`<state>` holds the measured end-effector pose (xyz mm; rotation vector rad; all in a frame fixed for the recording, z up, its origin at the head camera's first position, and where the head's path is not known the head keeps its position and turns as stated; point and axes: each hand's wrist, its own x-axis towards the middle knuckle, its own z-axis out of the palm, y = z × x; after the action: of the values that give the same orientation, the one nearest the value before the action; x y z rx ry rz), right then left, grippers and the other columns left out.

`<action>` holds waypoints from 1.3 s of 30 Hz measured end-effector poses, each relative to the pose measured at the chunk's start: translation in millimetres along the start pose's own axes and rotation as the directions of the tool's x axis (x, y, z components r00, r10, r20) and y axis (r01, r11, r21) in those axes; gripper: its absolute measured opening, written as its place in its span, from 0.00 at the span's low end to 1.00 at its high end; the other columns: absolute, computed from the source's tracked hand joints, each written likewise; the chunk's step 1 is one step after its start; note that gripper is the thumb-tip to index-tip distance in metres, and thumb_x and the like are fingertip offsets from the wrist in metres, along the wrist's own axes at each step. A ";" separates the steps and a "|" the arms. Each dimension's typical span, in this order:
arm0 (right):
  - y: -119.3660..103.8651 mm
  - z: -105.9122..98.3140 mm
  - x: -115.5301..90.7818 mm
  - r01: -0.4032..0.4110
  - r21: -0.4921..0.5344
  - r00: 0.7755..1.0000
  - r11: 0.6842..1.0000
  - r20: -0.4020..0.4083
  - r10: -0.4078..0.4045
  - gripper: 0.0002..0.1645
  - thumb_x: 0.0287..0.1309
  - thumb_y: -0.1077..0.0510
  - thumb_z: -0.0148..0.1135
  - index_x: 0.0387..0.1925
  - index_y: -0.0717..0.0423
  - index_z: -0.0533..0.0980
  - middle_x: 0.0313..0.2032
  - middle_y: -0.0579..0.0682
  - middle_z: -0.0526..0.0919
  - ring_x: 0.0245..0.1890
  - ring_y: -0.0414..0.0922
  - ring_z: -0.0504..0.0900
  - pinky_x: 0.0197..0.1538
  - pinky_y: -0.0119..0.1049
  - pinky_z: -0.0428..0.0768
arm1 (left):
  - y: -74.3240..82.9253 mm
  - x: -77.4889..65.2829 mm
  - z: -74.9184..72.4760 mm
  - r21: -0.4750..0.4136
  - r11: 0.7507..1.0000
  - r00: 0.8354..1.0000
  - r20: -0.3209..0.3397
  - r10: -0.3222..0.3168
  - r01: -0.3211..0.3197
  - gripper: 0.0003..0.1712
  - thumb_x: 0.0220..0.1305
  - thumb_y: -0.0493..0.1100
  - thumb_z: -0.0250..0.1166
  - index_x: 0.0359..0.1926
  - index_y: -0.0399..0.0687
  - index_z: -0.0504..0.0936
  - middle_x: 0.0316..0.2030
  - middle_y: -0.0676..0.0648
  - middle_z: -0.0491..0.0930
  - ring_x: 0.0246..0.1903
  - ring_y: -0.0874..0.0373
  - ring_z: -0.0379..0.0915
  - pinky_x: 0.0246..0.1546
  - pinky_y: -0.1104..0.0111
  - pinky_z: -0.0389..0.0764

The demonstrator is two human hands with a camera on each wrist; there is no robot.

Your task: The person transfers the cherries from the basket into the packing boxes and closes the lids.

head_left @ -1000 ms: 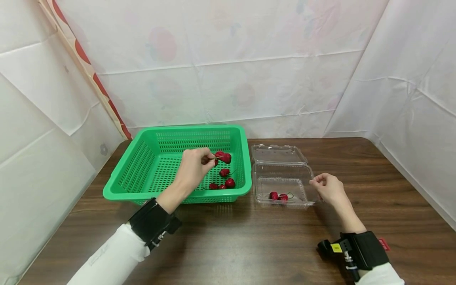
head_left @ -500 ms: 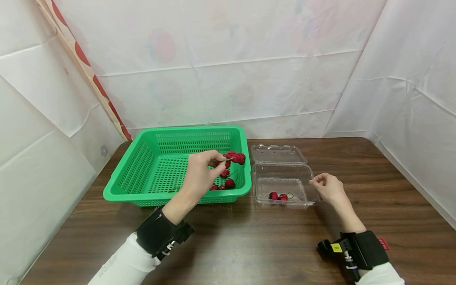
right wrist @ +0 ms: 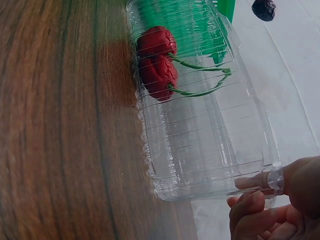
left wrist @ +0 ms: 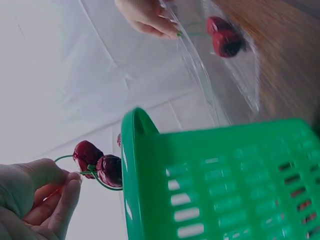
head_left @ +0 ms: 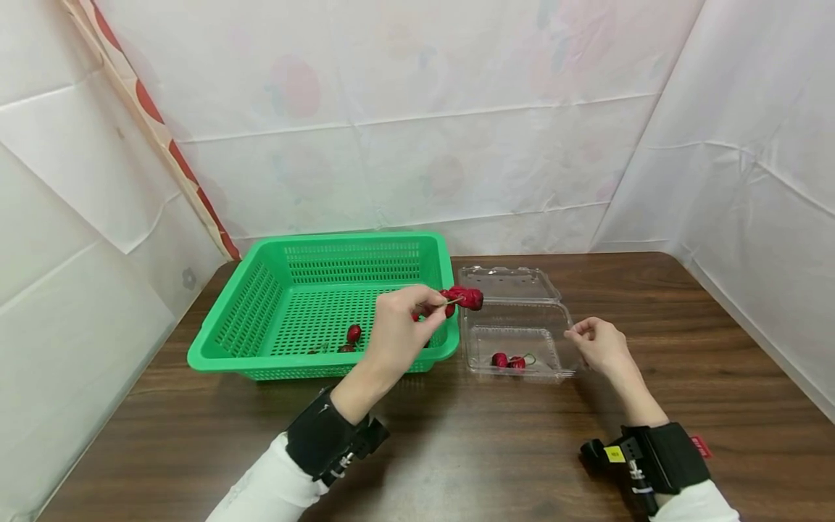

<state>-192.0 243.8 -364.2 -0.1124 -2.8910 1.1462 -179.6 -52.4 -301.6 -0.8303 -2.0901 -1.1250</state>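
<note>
Just beyond the left hand (head_left: pixel 401 330), red cherries (head_left: pixel 468 298) are held by green stems (left wrist: pixel 86 173) pinched in its thumb and finger. Beneath that hand sits a green basket (head_left: pixel 261 365). Left of the right hand (head_left: pixel 601 346), which pinches its side, a clear container (head_left: pixel 512 337) holds two more cherries (head_left: pixel 499 360).

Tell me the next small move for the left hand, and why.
Perhaps carry the held cherries over the clear box and lower them in. The left hand pinches their stems near the green basket's rim; the box lies open beside it, holding two cherries, and the right hand grips its edge.
</note>
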 end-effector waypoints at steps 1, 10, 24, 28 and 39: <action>0.0 0.1 0.0 -0.001 0.000 1.000 1.000 0.000 0.001 0.15 0.59 0.58 0.51 0.36 0.69 0.68 0.14 0.47 0.71 0.10 0.40 0.70 0.19 0.35 0.68 | 0.6 0.1 2.4 -0.007 1.000 1.000 0.000 -0.004 0.004 0.05 0.45 0.26 0.66 0.25 0.36 0.82 0.25 0.45 0.81 0.22 0.60 0.76 0.24 0.71 0.76; -0.4 0.2 0.1 -0.009 -0.002 1.000 1.000 0.001 0.009 0.14 0.59 0.58 0.51 0.36 0.69 0.68 0.14 0.49 0.72 0.10 0.41 0.70 0.19 0.35 0.68 | 9.8 0.6 20.6 -0.031 0.999 1.000 0.013 -0.019 0.019 0.04 0.45 0.27 0.66 0.25 0.36 0.81 0.25 0.45 0.81 0.23 0.61 0.76 0.27 0.77 0.75; -1.4 0.6 -0.5 -0.012 -0.001 1.000 1.000 0.009 0.012 0.15 0.60 0.57 0.50 0.36 0.69 0.68 0.13 0.48 0.71 0.10 0.41 0.70 0.19 0.35 0.68 | 17.4 -8.5 50.5 -0.041 0.999 0.997 0.078 0.001 0.002 0.04 0.48 0.28 0.64 0.26 0.37 0.80 0.26 0.45 0.80 0.26 0.60 0.75 0.28 0.80 0.74; -1.2 0.9 0.2 0.000 -0.005 1.000 1.000 0.005 0.001 0.15 0.60 0.58 0.50 0.36 0.69 0.68 0.13 0.47 0.71 0.10 0.41 0.70 0.18 0.35 0.68 | 18.5 -10.7 57.1 -0.005 1.000 0.996 0.094 0.003 -0.002 0.04 0.48 0.28 0.64 0.26 0.38 0.80 0.26 0.46 0.80 0.26 0.60 0.75 0.28 0.80 0.74; 0.5 1.4 0.8 -0.008 -0.011 1.000 1.000 0.005 0.008 0.15 0.60 0.57 0.50 0.36 0.69 0.68 0.13 0.49 0.72 0.10 0.41 0.70 0.18 0.35 0.68 | 15.0 -15.1 74.9 0.113 0.993 0.987 0.156 -0.035 0.018 0.03 0.50 0.29 0.62 0.25 0.40 0.80 0.24 0.48 0.79 0.23 0.62 0.73 0.26 0.80 0.72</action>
<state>-192.8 243.3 -365.6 -0.1219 -2.9038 1.1342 -175.5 15.6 -339.3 -0.8645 -2.2771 -0.9743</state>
